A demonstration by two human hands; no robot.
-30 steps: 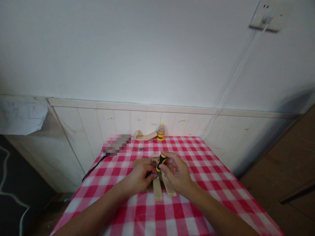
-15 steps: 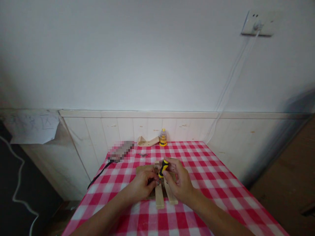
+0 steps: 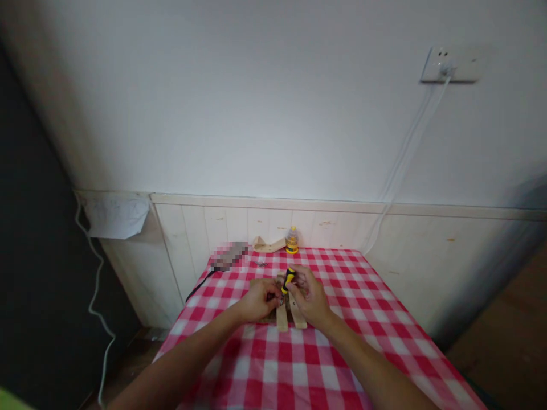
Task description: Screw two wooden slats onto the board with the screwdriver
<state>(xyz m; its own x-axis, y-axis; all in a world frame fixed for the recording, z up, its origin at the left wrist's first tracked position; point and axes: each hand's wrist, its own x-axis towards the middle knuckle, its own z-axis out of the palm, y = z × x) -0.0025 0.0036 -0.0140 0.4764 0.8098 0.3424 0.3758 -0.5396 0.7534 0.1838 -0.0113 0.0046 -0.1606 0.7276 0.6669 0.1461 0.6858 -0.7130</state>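
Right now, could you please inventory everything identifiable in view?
Tablecloth: one, red-white, lower middle
Board: one, brown, on tablecloth
Wooden strips: two, pale, on board
Screwdriver: one, black-yellow, above strips
Metal pieces: several, grey, beyond board
Curved wood: one, pale, tablecloth's far edge
Container: one, clear-yellow, beside curved wood
Pixelated object: one, greyish, tablecloth's far left
Strap: one, black, near pixelated object
Paper: one, white, picture's left
Socket: one, white, upper right
Cables: two, white, both sides
Wall: one, white, background
Left hand: one, bare, near screwdriver's tip
Right hand: one, bare, gripping screwdriver

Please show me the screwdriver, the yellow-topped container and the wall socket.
Screwdriver (image 3: 288,279), head view: black-and-yellow handle.
Container (image 3: 292,242), head view: middle of its body.
Wall socket (image 3: 462,66), head view: white faceplate.
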